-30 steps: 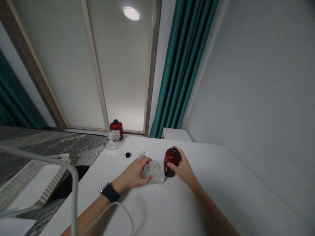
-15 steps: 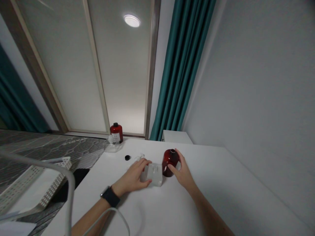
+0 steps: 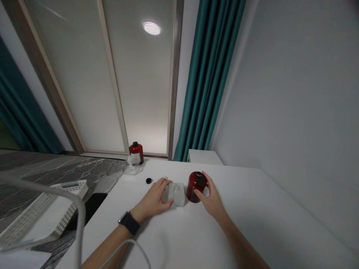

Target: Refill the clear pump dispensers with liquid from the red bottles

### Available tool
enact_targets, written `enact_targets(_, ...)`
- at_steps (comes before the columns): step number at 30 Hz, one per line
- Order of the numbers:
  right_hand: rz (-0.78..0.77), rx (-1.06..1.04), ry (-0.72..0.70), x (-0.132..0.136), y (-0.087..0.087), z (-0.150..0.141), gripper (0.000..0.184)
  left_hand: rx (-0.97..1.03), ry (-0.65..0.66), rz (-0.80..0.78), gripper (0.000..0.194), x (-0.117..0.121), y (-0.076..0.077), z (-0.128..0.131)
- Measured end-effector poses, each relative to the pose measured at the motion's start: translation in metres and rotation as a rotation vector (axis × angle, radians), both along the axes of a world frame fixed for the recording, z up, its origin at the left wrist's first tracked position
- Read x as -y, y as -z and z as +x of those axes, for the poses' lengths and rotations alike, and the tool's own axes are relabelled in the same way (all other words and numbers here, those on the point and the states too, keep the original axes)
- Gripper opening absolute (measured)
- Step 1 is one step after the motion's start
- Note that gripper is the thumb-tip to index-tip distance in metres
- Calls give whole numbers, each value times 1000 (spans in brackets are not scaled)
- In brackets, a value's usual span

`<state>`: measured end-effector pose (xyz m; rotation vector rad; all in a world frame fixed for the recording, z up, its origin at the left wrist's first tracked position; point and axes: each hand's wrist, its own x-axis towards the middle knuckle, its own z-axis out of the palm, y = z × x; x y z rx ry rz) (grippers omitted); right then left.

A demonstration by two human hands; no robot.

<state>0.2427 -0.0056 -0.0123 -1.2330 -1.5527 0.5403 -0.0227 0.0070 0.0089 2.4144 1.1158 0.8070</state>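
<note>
Dark red round bottle (image 3: pixel 195 188) is being cupped upright on the white desk (image 3: pixel 266 224) by the right hand (image 3: pixel 213 201), beside a clear square box (image 3: pixel 177 195) being held under the left hand (image 3: pixel 151 200); a knock could tip the bottle.

Open white tabletop (image 3: pixel 260 213) right of the red bottle (image 3: pixel 195 188)
</note>
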Motion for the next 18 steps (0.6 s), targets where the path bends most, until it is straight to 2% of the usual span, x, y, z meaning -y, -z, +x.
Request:
enact_targets(3, 7, -13, -6, 1, 0, -1, 70, 32, 37, -8, 59, -3, -2, -8)
enact_targets(6, 8, -19, -1, 2, 0, -1, 69, 106, 43, -41, 52, -9, -6, -23)
enact_targets(9, 6, -8, 3, 2, 0, -1, 68, 104, -62, -8, 43, -18, -10, -39)
enact_targets(13, 2, 6, 4, 3, -3, -2, 68, -69, -214, 97, 34, -30, -10, -55)
enact_targets(18, 12, -1, 7, 3, -3, -2, 67, -145, -381, 119, 36, -40, -2, -74)
